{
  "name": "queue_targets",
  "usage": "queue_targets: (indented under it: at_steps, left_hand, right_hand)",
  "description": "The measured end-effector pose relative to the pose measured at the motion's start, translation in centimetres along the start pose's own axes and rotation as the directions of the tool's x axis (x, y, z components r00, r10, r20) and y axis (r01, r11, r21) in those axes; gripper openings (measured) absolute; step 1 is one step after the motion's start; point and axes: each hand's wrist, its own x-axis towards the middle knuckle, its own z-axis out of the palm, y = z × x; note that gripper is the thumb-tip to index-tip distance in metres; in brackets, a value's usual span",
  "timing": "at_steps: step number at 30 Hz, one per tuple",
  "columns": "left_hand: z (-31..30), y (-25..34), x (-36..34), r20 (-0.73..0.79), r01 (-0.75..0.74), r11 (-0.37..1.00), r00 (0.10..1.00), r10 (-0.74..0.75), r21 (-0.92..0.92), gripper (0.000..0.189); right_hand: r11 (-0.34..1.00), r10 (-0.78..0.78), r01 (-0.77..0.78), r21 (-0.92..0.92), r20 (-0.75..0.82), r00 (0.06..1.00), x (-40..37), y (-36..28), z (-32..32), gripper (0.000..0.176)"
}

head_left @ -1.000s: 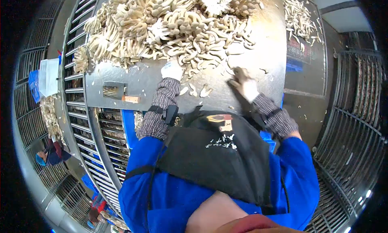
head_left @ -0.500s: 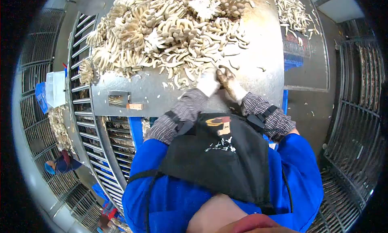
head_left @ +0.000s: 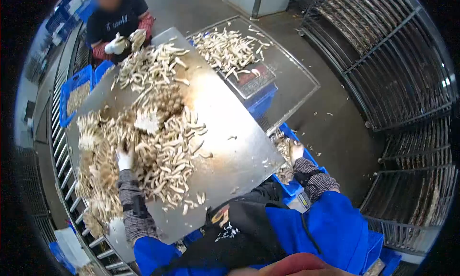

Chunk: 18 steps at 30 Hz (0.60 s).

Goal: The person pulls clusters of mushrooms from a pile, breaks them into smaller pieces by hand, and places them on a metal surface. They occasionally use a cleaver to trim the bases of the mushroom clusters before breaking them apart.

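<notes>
My left hand [head_left: 125, 159], in a white glove with darkened fingertips, reaches into the big heap of pale mushrooms [head_left: 163, 156] on the metal table. Its fingers are closed on a mushroom cluster [head_left: 114, 134], partly hidden among the others. Off the table's right edge, my right hand [head_left: 297, 151], also gloved, is over a blue crate [head_left: 309, 154] holding mushroom pieces [head_left: 283, 149]. That hand is small and blurred, so its fingers do not show clearly.
Across the metal table [head_left: 230, 170] a co-worker [head_left: 117, 22] in a dark shirt holds mushrooms. A blue basket [head_left: 62, 101] stands at the left. A second table [head_left: 287, 79] bears more mushrooms. Tall racks [head_left: 383, 51] line the right side.
My hands were together at the table's near edge. The left has gone out to the heap and the right to the crate. The view has turned, bringing the co-worker into sight.
</notes>
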Motion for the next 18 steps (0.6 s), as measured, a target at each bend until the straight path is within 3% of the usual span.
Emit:
queue_targets:
  at_steps: [1, 2, 3, 4, 5, 6, 8, 9, 10, 11, 12, 13, 14, 15, 16, 18]
  left_hand:
    - [2.6, -7.5, 4.6, 0.174, -0.162, 0.986, 0.971, 0.164, -0.027, 0.055]
    - [3.6, -9.3, 5.1, 0.197, -0.433, 0.901, 0.886, 0.421, 0.025, 0.054]
    - [3.1, -7.9, 3.8, 0.322, -0.232, 0.972, 0.919, 0.229, -0.029, 0.056]
    - [5.5, -11.0, 4.7, 0.217, -0.279, 0.954, 0.944, 0.25, 0.113, 0.061]
    - [2.6, -5.6, 0.7, 0.332, -0.306, 0.951, 0.902, 0.277, 0.038, 0.068]
    - [4.1, -7.3, 0.1, 0.327, -0.294, 0.955, 0.899, 0.292, -0.042, 0.077]
    - [2.7, -2.7, -6.4, 0.453, 0.146, 0.926, 0.891, 0.029, -0.348, 0.087]
    - [4.6, -6.1, -6.6, 0.342, -0.093, 0.982, 0.929, 0.145, -0.164, 0.094]
    - [5.7, -8.1, -7.7, 0.368, 0.01, 0.96, 0.925, 0.098, -0.279, 0.088]
    - [8.5, -12.6, -7.8, 0.36, -0.062, 0.969, 0.921, 0.148, -0.24, 0.086]
    - [8.8, -12.1, -9.6, 0.395, -0.14, 0.936, 0.879, 0.267, -0.322, 0.09]
    - [5.9, -7.2, -12.6, 0.508, 0.005, 0.958, 0.848, 0.147, -0.286, 0.096]
    - [8.5, -9.8, -13.0, 0.466, -0.076, 0.91, 0.84, 0.279, -0.407, 0.097]
    - [8.0, -8.3, -14.4, 0.365, -0.237, 0.935, 0.872, 0.325, -0.264, 0.095]
    - [7.8, -5.9, -16.0, 0.271, -0.369, 0.924, 0.884, 0.381, -0.094, 0.092]
    - [7.9, -4.6, -16.1, 0.194, -0.561, 0.821, 0.798, 0.57, -0.103, 0.099]
  right_hand:
    - [0.985, 0.157, -0.157, -0.075, -0.011, 0.988, 0.2, 1.8, 0.1, 0.044]
    - [0.942, 0.212, -0.217, -0.255, -0.049, 0.976, -0.6, 0.2, -1.0, 0.052]
    - [0.883, 0.249, -0.226, -0.413, 0.003, 0.968, -1.5, -3.8, -2.6, 0.058]
    - [0.859, 0.06, -0.056, -0.508, -0.008, 0.998, -2.2, -3.0, -1.0, 0.061]
    - [0.912, -0.029, 0.075, -0.404, 0.118, 0.993, -2.4, -4.3, 0.1, 0.059]
    - [0.938, -0.132, 0.199, -0.283, 0.238, 0.962, -2.9, -6.5, 1.5, 0.058]
    - [0.9, -0.4, 0.432, 0.061, 0.514, 0.759, -4.2, -17.1, 1.1, 0.059]
    - [0.897, -0.406, 0.436, 0.068, 0.514, 0.755, -5.0, -18.8, 4.7, 0.059]
    - [0.804, -0.567, 0.557, 0.207, 0.546, 0.617, -6.0, -20.1, 9.0, 0.058]
    - [0.681, -0.705, 0.645, 0.346, 0.548, 0.45, -7.0, -21.8, 12.2, 0.058]
    - [0.368, -0.848, 0.89, 0.271, 0.49, 0.201, -7.4, -25.6, 12.2, 0.063]
    - [0.529, -0.732, 0.748, 0.401, 0.661, 0.163, -8.3, -28.1, 14.3, 0.067]
    - [0.531, -0.754, 0.687, 0.496, 0.646, 0.117, -9.3, -30.7, 15.7, 0.074]
    - [0.53, -0.774, 0.615, 0.584, 0.629, 0.069, -10.3, -33.3, 17.0, 0.082]
    - [0.315, -0.871, 0.757, 0.572, 0.492, -0.01, -11.2, -34.6, 17.4, 0.084]
    - [0.329, -0.862, 0.702, 0.632, 0.505, -0.05, -12.4, -34.9, 19.8, 0.079]
